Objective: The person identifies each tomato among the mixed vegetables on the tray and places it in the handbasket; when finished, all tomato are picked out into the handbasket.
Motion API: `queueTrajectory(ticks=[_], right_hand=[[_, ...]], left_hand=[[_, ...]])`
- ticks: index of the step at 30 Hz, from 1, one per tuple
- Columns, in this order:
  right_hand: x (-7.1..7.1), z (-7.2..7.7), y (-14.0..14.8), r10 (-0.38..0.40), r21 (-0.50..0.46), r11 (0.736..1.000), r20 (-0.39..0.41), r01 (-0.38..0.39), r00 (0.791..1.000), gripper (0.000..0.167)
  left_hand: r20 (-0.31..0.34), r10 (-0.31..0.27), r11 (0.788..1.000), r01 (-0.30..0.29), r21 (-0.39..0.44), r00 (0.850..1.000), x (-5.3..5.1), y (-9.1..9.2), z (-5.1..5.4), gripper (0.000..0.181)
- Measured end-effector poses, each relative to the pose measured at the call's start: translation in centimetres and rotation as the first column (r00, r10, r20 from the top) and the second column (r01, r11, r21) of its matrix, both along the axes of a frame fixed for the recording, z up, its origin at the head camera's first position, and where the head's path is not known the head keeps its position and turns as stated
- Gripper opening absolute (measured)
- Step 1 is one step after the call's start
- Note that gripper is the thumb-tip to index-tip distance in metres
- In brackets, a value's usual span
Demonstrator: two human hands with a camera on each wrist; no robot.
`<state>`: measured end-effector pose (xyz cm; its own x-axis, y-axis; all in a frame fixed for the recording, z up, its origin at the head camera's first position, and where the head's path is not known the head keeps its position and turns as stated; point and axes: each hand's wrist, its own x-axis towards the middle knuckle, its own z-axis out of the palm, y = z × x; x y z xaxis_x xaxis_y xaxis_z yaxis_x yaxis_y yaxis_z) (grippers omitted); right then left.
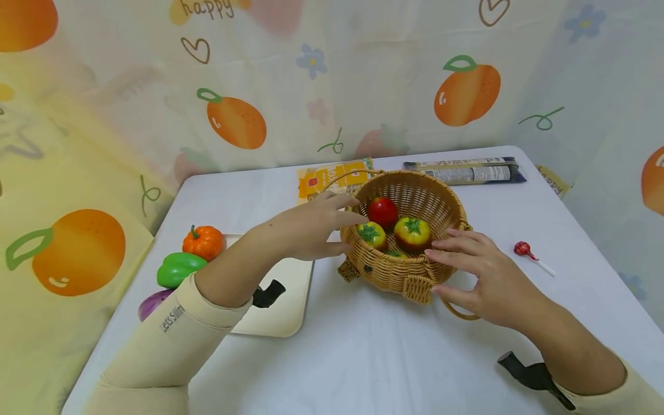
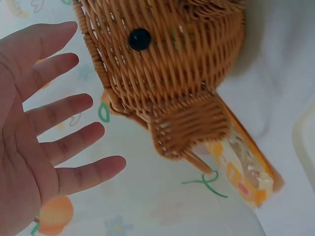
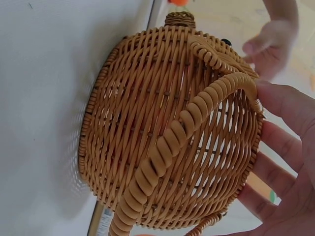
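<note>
A brown wicker basket (image 1: 386, 275) with animal-like ears and black button eyes stands on the white-covered table. Inside lie a red round fruit (image 1: 383, 212) and several yellow-red fruits with green star-shaped tops, such as one (image 1: 413, 231) near the middle. My left hand (image 1: 316, 227) hovers over the basket's left rim; the left wrist view shows its fingers spread and apart from the wicker (image 2: 167, 64). On the other side, my right hand (image 1: 482, 276) has fairly straight fingers against the right rim. Its thumb is by the base of the lowered handle (image 3: 162, 155).
Left of the basket lies a cream tray (image 1: 290, 320), with an orange pumpkin (image 1: 203, 242), a green pepper (image 1: 178, 269) and a purple vegetable (image 1: 152, 303) beside it. Behind are a yellow packet (image 1: 310, 183) and a dark long packet (image 1: 482, 173). A red lollipop (image 1: 524, 249) lies right.
</note>
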<state>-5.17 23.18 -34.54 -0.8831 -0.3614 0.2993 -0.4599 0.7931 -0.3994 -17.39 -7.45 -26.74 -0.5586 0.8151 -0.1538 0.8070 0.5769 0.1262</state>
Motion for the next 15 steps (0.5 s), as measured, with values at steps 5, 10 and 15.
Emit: queueTrajectory(ticks=[5,10,15], right_hand=[[0.0,0.0,0.0,0.005,0.001,1.0,-0.008,-0.005,1.0,0.057],[0.1,0.0,0.0,0.006,0.0,1.0,-0.019,-0.006,1.0,0.057],[0.1,0.0,0.1,0.001,-0.003,1.0,-0.009,-0.002,1.0,0.057]], left_hand=[[0.008,0.046,0.999,-0.045,-0.018,0.999,0.2,-2.6,-0.8,0.053],[0.038,0.124,0.992,-0.123,-0.037,0.991,0.7,-5.3,-1.4,0.055],[0.064,0.232,0.972,-0.228,-0.063,0.971,1.1,-8.1,-2.1,0.056]])
